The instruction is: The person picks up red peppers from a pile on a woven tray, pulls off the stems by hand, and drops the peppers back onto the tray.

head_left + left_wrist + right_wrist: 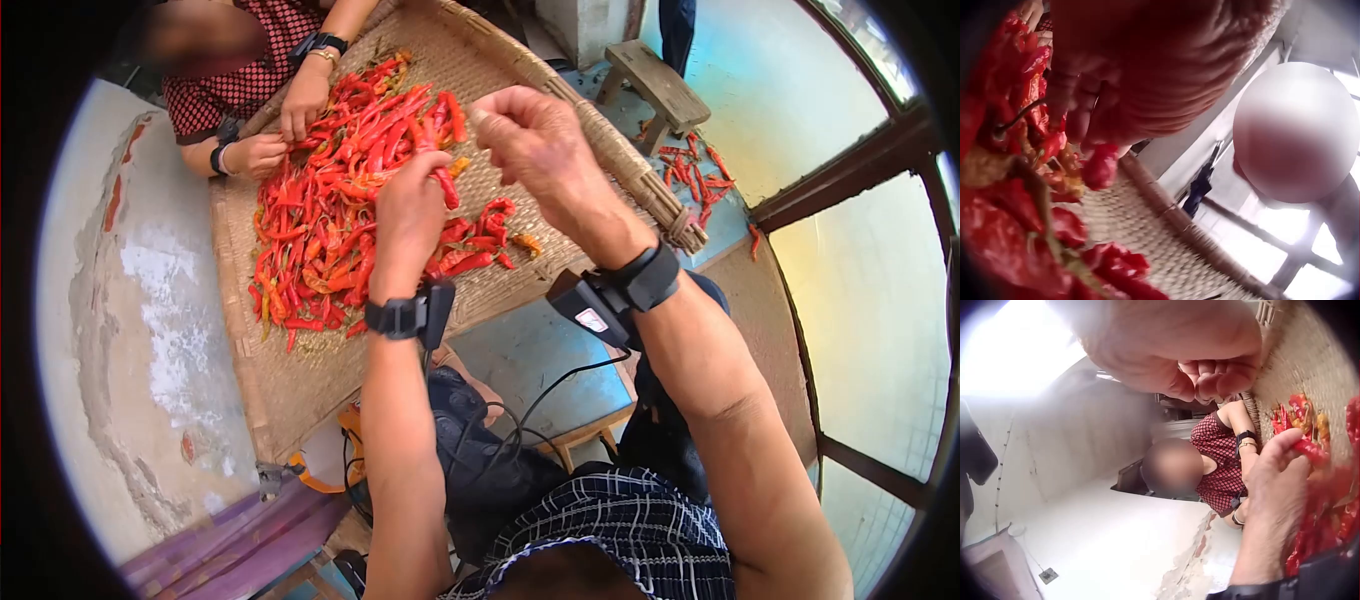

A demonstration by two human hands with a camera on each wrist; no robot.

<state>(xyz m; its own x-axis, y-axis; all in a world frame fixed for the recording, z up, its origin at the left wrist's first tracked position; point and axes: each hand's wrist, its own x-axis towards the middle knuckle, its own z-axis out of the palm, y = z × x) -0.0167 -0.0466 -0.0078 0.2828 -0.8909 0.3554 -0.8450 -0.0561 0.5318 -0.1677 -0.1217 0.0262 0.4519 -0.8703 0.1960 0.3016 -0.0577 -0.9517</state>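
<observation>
Red peppers [335, 215] [1004, 231] lie heaped on a woven tray. My left hand [410, 215] [1147, 75] [1275, 503] grips a red pepper [446, 188] [1101, 167] [1312, 452] above the heap, its end sticking out past the fingers. To the right of it, my right hand [545, 150] [1179, 344] is raised over the tray's right part, apart from the peppers. Its fingers are curled, and nothing shows between them.
The woven tray [500, 300] [1122, 209] [1297, 350] has a thick rim. Across it, another person's hands [305, 100] touch the peppers. A wooden stool [655, 85] and more peppers [695, 180] are at the right. Cables [520, 430] hang below my wrists.
</observation>
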